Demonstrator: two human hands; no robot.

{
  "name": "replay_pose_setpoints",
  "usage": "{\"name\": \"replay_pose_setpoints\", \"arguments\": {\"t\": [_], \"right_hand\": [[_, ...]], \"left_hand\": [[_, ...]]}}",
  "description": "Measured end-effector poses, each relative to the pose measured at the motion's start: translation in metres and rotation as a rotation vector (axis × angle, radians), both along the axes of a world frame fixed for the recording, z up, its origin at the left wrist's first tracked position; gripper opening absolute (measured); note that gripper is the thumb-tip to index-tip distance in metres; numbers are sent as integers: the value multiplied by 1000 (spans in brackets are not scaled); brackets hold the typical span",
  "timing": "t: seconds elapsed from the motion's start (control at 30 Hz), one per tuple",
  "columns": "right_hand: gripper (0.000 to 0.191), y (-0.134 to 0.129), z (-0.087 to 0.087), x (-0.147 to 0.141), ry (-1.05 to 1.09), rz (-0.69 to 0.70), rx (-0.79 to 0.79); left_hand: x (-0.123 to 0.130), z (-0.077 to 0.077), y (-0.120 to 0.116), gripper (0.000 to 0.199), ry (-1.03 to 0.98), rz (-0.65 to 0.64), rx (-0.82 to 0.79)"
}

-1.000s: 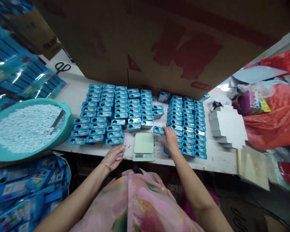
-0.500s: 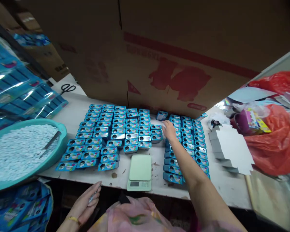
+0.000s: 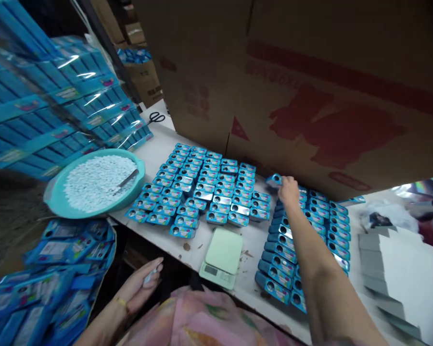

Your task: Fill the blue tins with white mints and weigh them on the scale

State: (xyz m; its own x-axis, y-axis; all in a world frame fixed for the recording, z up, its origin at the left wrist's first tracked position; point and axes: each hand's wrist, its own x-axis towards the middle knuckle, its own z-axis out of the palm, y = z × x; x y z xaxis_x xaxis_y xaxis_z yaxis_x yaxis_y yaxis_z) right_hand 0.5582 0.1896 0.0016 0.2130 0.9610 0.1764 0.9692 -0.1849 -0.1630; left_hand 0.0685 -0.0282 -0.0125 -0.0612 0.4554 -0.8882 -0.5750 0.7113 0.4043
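Note:
My left hand (image 3: 144,281) is low in front of the table, palm turned inward and fingers curled around a few small pale blue tablets (image 3: 150,276). My right hand (image 3: 289,192) reaches to the back of the right-hand group of blue tins (image 3: 279,263). Its fingers are drawn together beside a blue tin (image 3: 274,180) at the back edge; what sits between them is hidden. Another group of blue tins (image 3: 209,180) stands in rows left of centre. Many tins have a dark round opening or window on top. A pale green scale (image 3: 223,252) lies between the groups.
A turquoise basin (image 3: 140,175) of pale tablets, with a flat tool in it, stands at left. Below is a box of blue packs (image 3: 61,269). A big carton (image 3: 209,72) walls the back. Wrapped stacks (image 3: 57,105), scissors (image 3: 156,117) and white card (image 3: 400,269) flank the table.
The view has swung left, bringing more of the basin and packs into sight. My right hand has moved closer to the tin at the back edge. My left hand stays low, still holding tablets.

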Motion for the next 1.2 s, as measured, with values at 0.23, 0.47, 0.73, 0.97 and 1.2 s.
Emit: {"name": "replay_pose_setpoints", "arguments": {"t": [0.23, 0.47, 0.73, 0.97, 1.2], "right_hand": [[49, -148, 74, -49, 14, 349, 176], [44, -219, 9, -169, 243, 531, -109], [50, -255, -12, -166, 417, 347, -27], [31, -284, -16, -146, 578, 129, 3], [43, -279, -26, -154, 634, 141, 1]], "left_hand": [[20, 5, 27, 16, -216, -44, 98], [24, -9, 21, 21, -292, -189, 122], [14, -11, 7, 20, -282, -211, 96], [14, -15, 6, 16, -290, -145, 63], [16, -17, 4, 20, -263, -156, 79]]}}
